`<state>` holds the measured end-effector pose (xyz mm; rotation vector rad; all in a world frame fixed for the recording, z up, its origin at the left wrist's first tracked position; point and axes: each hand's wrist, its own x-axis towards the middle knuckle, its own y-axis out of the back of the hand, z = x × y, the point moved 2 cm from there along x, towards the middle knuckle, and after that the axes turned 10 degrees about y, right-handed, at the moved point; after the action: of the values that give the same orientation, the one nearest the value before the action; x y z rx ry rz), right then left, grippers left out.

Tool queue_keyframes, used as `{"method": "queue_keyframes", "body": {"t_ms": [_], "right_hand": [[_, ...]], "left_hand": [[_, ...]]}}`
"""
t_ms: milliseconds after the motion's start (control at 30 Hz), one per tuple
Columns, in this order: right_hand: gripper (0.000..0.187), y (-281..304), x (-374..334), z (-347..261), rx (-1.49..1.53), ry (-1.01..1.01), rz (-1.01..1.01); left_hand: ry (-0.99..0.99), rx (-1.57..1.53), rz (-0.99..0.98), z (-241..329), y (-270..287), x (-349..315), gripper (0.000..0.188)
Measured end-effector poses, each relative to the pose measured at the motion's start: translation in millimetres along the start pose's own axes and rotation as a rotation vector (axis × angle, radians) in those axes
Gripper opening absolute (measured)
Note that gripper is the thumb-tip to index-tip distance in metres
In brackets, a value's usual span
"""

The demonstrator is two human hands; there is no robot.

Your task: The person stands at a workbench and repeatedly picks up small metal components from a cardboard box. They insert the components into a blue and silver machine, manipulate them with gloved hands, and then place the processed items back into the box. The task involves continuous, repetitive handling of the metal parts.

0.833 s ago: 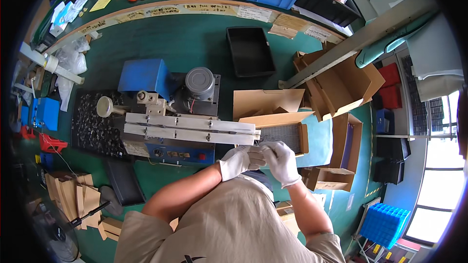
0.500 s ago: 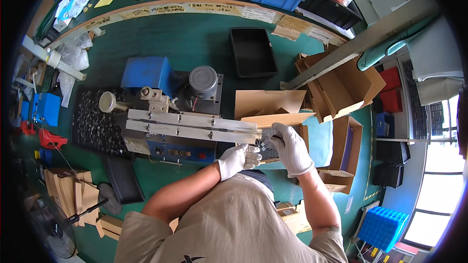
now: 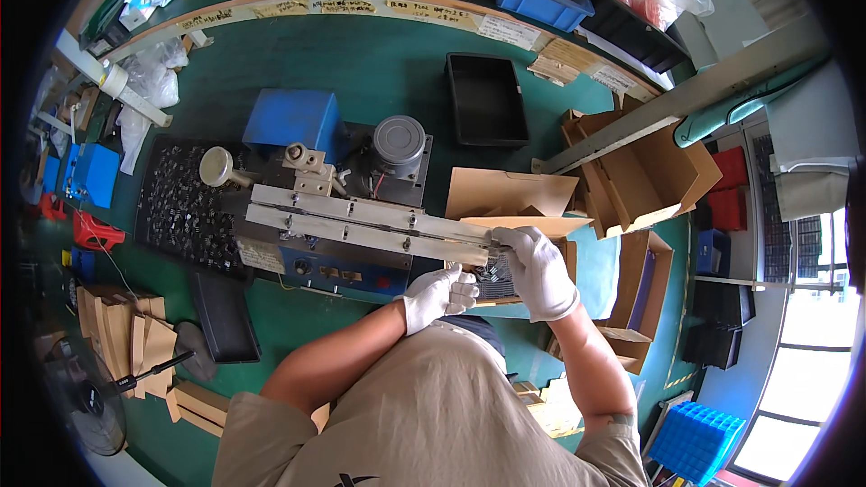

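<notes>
A long pale metal rail [image 3: 361, 227] with a slot along it lies across a bench machine with a blue front panel [image 3: 338, 271]. My right hand [image 3: 541, 278], in a white glove, has thumb and fingers pinched at the rail's right end; what is between them is hidden. Just below that end rests my left hand [image 3: 437, 299], also gloved, its fingers curled and their inside out of sight. Between the hands an open carton holds a dark gridded tray [image 3: 498, 287] with small shiny pieces [image 3: 492, 269] on it.
On the left lies a black mat [image 3: 185, 203] covered with small dark parts. A black tray [image 3: 487, 99] stands behind the rail, and open cardboard boxes [image 3: 631, 167] crowd the right under a slanting metal post [image 3: 631, 122]. A fan [image 3: 95, 397] stands at lower left.
My right hand has moved up and left from above the carton to the rail's end; the small dark piece in its fingers no longer shows. My left hand stays almost still. The view has shifted slightly.
</notes>
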<state>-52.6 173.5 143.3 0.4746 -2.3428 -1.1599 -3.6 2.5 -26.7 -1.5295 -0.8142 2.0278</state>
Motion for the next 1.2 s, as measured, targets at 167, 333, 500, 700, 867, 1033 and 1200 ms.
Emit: {"method": "queue_keyframes", "body": {"t_ms": [167, 333, 500, 700, 867, 1033, 1200], "right_hand": [[0.032, -6, -9, 10, 0.014, 0.006, 0.121], [0.031, -6, -9, 6, 0.039, 0.021, 0.156], [0.033, -13, -2, 2, 0.008, 0.034, 0.028], [0.038, 7, -9, 1, 0.146, -0.241, 0.319], [0.063, -49, -70, 46, 0.018, -0.541, 0.666], [0.060, -48, -111, 71, 0.493, -0.867, 0.479], [0.052, -74, -122, 85, 0.508, -0.747, 0.522]], "left_hand": [[0.008, 0.041, 0.043, 3, -6, -6, 0.039], [0.022, 0.062, 0.044, 3, -7, -4, 0.038], [0.024, 0.071, 0.065, 2, -9, -3, 0.038], [-0.115, 0.442, 0.193, 5, -27, -13, 0.037], [-0.613, 1.230, -0.043, 4, -113, -22, 0.047], [-0.721, 1.436, -0.166, -26, -123, 10, 0.052], [-0.280, 1.279, -0.181, -29, -129, 27, 0.053]]}}
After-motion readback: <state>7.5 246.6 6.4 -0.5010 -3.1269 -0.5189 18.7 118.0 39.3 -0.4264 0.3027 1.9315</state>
